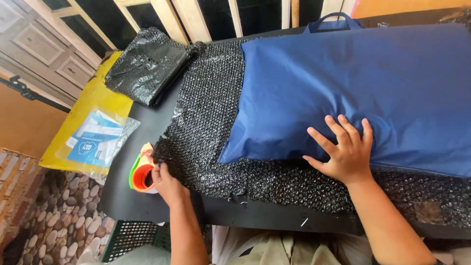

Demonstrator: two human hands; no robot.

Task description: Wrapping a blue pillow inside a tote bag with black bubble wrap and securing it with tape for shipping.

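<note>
The right hand lies flat with fingers spread on the near edge of the large blue fabric bag, a soft, pillow-like case with a carry handle at its far end. It grips nothing and only presses down. The bag rests on a sheet of black bubble wrap spread across the black bench, with wrap showing along the bag's left side and its near side.

The left hand is at the near left corner of the wrap, its fingers curled against an orange tape dispenser with a green trim that sits just beside the wrap's edge. Whether those fingers are closed on the dispenser or only touching it cannot be told from this view.

To do this step well, the flat palm should keep even pressure so the bag does not slide on the slippery bubbles while the other hand works. The dispenser looks best lifted with a full grip round its body, clear of the wrap's corner so the film is not dragged along. The wrap's left margin is wide, so that side seems the easier one to fold over.

A folded bundle of black bubble wrap lies at the far left, and a clear plastic packet with blue and white papers rests on a yellow board.
</note>
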